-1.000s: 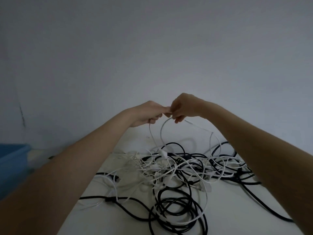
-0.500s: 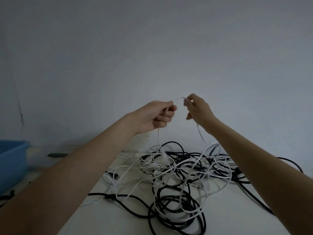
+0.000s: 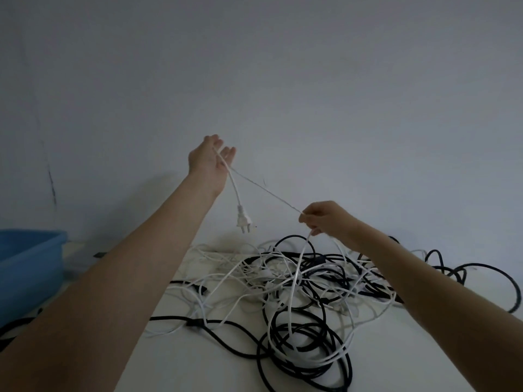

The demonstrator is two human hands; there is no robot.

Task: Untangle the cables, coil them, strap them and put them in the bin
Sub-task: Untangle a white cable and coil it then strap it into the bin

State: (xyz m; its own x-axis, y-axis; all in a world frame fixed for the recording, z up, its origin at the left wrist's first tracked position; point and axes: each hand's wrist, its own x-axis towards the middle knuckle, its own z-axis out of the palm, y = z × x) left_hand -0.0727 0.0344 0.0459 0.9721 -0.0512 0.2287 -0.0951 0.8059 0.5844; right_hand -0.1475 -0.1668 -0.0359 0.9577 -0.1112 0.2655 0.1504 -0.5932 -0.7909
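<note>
A tangle of white and black cables (image 3: pixel 297 281) lies on the white table (image 3: pixel 396 363). My left hand (image 3: pixel 209 159) is raised high above it, fingers fairly straight. A thin white cable (image 3: pixel 266 190) runs across its palm between thumb and fingers. That cable's short end hangs down from the hand and ends in a white two-pin plug (image 3: pixel 243 220). The other part stretches taut down to my right hand (image 3: pixel 325 219), which pinches it just above the pile. From there the cable drops into the tangle.
A blue plastic bin (image 3: pixel 28 264) stands at the left edge of the table. A plain grey wall rises close behind. Black cable loops (image 3: pixel 481 278) spread to the right edge, and more black cable (image 3: pixel 11 332) lies in front of the bin.
My hands have moved apart: the left rose and opened out, the right dropped toward the pile. The plug end has come free and now dangles from the left hand.
</note>
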